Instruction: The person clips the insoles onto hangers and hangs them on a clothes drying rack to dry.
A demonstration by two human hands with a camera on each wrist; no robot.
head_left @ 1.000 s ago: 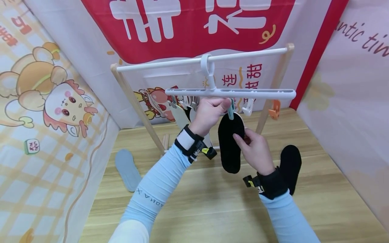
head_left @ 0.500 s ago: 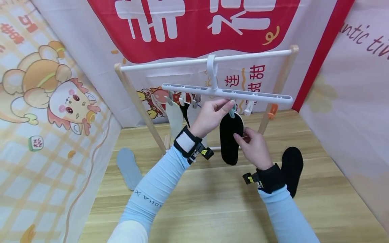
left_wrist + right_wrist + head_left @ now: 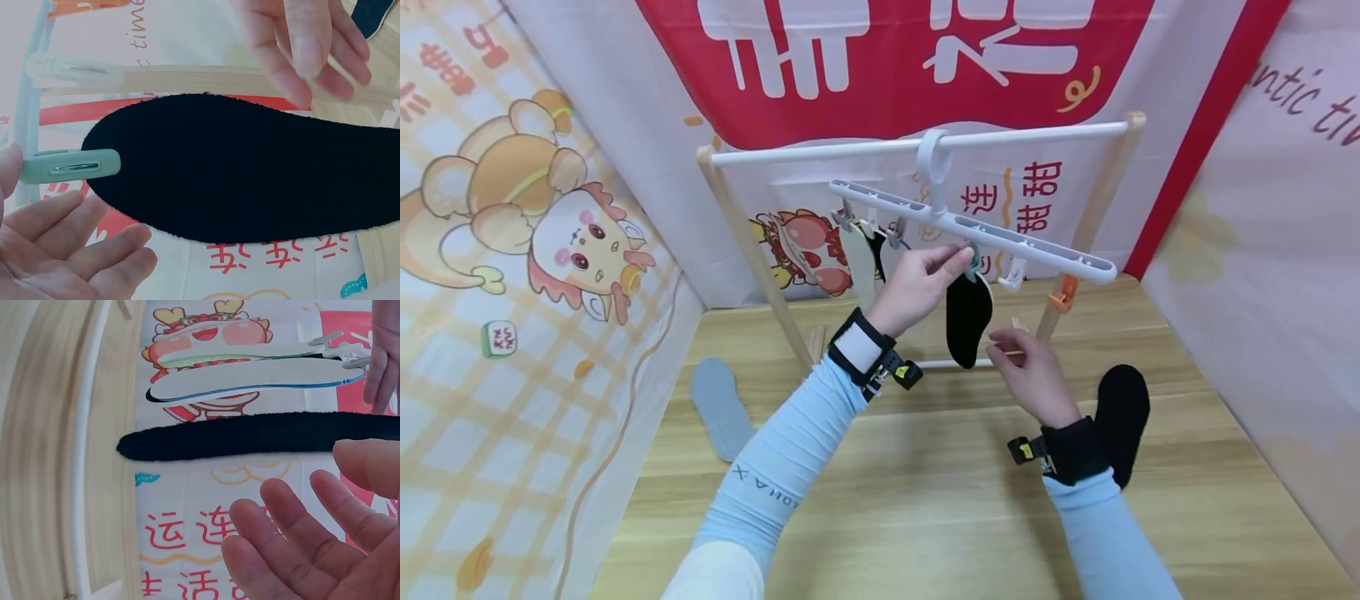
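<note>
Because green clip [image 3: 72, 167] grips its top, black insole [image 3: 237, 172] hangs; left hand [image 3: 917, 283] pinches green clip, right hand [image 3: 1036, 377] relaxed, fingers apart.

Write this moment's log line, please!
left fingers: at green clip | black insole: hanging from clip | right fingers: beside insole, holding nothing

The hanging insole [image 3: 244, 169] is solid black, the clothes clip [image 3: 72, 165] on it mint green. The hanger [image 3: 1037, 250] is pale grey; a white clip [image 3: 1013, 275] and an orange clip [image 3: 1063, 294] share it with 2 pale insoles, 1 blue-rimmed [image 3: 250, 378], 1 green-tinged [image 3: 219, 355]. The tan wood-grain floor [image 3: 910, 533] bears a light-blue insole [image 3: 722, 408] and a black insole [image 3: 1122, 421]. Both sleeves [image 3: 797, 458] are light blue, the wristbands [image 3: 1075, 450] black. The backdrop [image 3: 887, 104] is red with white characters, the left wall [image 3: 512, 425] orange-checked.
</note>
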